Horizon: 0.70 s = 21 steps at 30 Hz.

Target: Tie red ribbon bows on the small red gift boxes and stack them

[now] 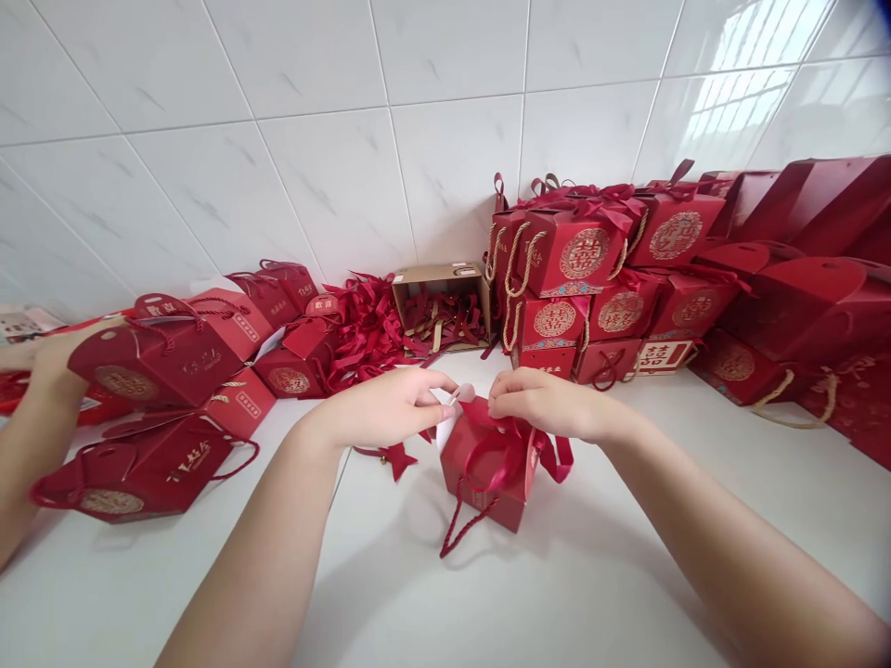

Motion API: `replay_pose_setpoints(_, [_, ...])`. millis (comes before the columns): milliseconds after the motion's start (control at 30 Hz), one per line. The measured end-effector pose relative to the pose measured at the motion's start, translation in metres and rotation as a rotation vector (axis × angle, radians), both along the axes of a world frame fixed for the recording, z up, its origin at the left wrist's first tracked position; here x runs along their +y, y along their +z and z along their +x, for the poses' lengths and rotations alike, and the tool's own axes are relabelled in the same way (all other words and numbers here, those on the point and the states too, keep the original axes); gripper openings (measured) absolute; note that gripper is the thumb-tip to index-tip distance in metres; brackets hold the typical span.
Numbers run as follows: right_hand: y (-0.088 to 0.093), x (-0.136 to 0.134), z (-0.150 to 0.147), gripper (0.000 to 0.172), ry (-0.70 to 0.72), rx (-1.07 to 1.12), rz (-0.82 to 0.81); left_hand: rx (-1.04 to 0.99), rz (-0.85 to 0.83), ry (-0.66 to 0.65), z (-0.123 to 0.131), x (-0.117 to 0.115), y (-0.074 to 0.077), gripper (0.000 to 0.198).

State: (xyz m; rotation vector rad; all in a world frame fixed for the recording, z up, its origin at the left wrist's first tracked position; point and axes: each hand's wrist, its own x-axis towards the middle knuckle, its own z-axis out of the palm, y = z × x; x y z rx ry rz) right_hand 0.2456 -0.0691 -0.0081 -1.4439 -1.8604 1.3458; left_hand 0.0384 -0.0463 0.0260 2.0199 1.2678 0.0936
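Observation:
A small red gift box (pixel 480 464) stands on the white table in front of me, tilted slightly to my view. A dark red ribbon (pixel 496 456) loops over its top and trails to the right side. My left hand (pixel 386 405) is closed at the box's upper left, thumb and finger pinching the raised pale-edged flap (pixel 462 393). On the other side my right hand (pixel 547 405) pinches the ribbon at the box top; its fingertips are partly hidden. A twisted red cord handle (pixel 465 536) hangs at the front. Beside the box lies a red star-shaped ornament (pixel 400 460).
Red gift boxes are stacked at the right (pixel 585 255), with larger red boxes (pixel 807 288) beyond. More boxes (pixel 153 464) stand at left, near another person's arm (pixel 34 436). A ribbon pile (pixel 368 325) and a cardboard box of ribbon strips (pixel 438 275) sit against the tiled wall.

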Motion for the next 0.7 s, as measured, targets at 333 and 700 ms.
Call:
replay_pose_setpoints(333, [-0.002, 0.002, -0.003, 0.014, 0.007, 0.080, -0.037, 0.017, -0.019, -0.022, 0.003, -0.002, -0.001, 0.055])
replay_pose_setpoints(700, [-0.010, 0.002, -0.002, 0.015, 0.145, 0.027, 0.094, 0.007, -0.021, -0.026, 0.005, -0.010, 0.003, 0.031])
